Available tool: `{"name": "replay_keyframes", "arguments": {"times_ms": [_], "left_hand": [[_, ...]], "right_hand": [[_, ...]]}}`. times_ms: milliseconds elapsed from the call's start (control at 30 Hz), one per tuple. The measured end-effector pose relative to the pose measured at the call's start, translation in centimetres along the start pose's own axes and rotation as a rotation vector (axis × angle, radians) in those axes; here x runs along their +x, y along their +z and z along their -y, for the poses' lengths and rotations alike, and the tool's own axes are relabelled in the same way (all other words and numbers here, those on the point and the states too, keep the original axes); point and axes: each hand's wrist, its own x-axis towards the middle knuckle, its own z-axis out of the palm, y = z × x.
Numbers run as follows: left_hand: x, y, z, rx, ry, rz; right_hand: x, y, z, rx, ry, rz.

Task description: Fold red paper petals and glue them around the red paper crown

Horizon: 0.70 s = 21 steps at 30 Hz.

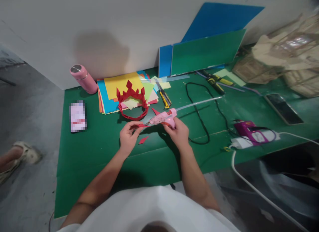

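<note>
My right hand (pixel 179 132) is wrapped round the handle of a pink hot glue gun (pixel 159 118), which has a long clear glue stick (pixel 199 102) out of its back. Its nozzle points left and meets a small folded red paper piece (pixel 142 126) pinched in my left hand (pixel 129 135); whether they touch I cannot tell. Just beyond my hands stands a red paper crown (pixel 133 117) with pointed tips. One loose red paper diamond (pixel 143 140) lies on the table below my left fingers, and another red paper point (pixel 155 111) shows behind the glue gun.
Coloured paper sheets (pixel 109 102) lie under the crown, with a yellow utility knife (pixel 164 98) beside them. A pink bottle (pixel 86 80) and a blurred-out pack (pixel 77 117) are at left. At right are a black cable (pixel 206 125), a power strip (pixel 241 143) and a phone (pixel 284 109).
</note>
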Motion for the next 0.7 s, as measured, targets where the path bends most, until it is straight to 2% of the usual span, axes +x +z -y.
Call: {"name": "replay_keyframes", "arguments": {"times_ms": [333, 700], "left_hand": [[-0.06, 0.05, 0.03, -0.003, -0.004, -0.012], [0.03, -0.01, 0.14, -0.018, 0.017, -0.033]], "right_hand": [[0.04, -0.14, 0.08, -0.002, -0.002, 0.004], [0.03, 0.00, -0.49, -0.010, -0.086, -0.057]]}}
